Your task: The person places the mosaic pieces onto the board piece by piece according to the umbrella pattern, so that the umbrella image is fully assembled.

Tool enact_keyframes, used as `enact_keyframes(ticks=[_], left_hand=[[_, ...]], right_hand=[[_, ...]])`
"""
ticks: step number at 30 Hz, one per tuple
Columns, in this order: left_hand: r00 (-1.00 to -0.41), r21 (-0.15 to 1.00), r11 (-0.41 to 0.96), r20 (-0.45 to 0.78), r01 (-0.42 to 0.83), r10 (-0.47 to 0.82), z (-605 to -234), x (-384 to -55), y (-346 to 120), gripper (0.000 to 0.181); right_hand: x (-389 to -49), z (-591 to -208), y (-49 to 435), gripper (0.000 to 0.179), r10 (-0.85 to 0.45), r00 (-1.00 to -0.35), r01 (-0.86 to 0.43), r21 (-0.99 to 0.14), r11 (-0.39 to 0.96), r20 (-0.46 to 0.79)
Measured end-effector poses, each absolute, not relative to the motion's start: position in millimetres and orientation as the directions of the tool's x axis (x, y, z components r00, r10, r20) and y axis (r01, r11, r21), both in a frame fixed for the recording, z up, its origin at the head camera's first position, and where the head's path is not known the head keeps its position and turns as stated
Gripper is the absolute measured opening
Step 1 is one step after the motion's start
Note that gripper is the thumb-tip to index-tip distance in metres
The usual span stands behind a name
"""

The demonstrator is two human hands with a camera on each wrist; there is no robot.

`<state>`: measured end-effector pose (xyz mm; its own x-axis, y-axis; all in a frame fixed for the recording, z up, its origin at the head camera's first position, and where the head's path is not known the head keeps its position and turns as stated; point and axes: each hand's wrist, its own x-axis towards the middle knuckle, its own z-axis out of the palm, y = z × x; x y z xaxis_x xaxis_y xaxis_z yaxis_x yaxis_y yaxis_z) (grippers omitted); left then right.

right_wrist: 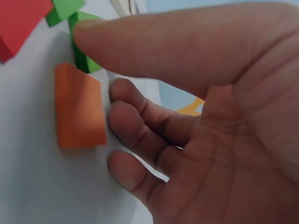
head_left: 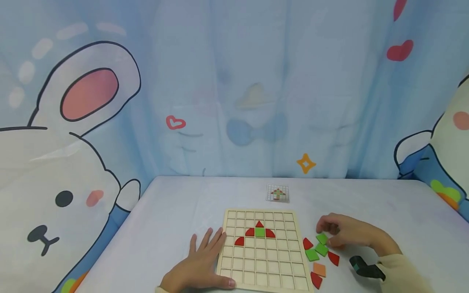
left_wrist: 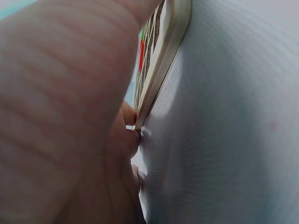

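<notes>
My left hand [head_left: 199, 260] lies with spread fingers along the left side of a pale wooden grid board [head_left: 261, 266], its thumb over the lower left corner. The left wrist view shows the board's edge [left_wrist: 163, 70] beside that hand. On the board sit a red triangle [head_left: 259, 224], a green square [head_left: 259, 232] and several red quarter-circles [head_left: 239, 241]. To the right, my right hand [head_left: 348, 232] reaches down with loosely bent fingers over a green square tile [head_left: 321, 238]. In the right wrist view its thumb overlaps a green tile [right_wrist: 86, 51], and an orange piece [right_wrist: 79, 109] lies near the other fingertips.
Around the right hand lie more green squares [head_left: 312, 255], red quarter-circles [head_left: 334, 258] and an orange square [head_left: 319, 269]. A small pattern card [head_left: 277, 193] lies behind the board. A dark wrist device [head_left: 366, 268] sits by the right sleeve. A printed curtain [head_left: 256, 81] hangs behind the white table.
</notes>
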<state>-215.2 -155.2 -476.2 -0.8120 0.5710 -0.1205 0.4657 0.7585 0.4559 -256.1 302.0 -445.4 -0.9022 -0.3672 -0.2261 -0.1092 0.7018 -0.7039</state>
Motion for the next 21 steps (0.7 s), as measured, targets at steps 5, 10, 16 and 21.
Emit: enact_keyframes(ticks=[5,10,16,21], left_hand=[[-0.817,0.452,0.764,-0.12,0.46,0.563,-474,-216,-154,0.126],[-0.819,0.444,0.769,-0.124,0.459,0.56,-474,-216,-153,0.126],[-0.819,0.45,0.765,-0.118,0.461,0.562,-475,-214,-154,0.126],[-0.82,0.458,0.762,-0.115,0.458,0.561,-473,-214,-153,0.126]], right_hand=[[-256,-448,297,0.026,-0.367,-0.911,-0.141,-0.696,0.704,-0.187],[-256,-446,293,0.023,-0.342,-0.922,-0.127,-0.69,0.712,-0.183],[-255,-443,283,0.026,-0.277,-0.952,-0.129,-0.648,0.751,-0.132],[-256,-441,277,0.021,-0.256,-0.964,-0.16,-0.625,0.764,-0.067]])
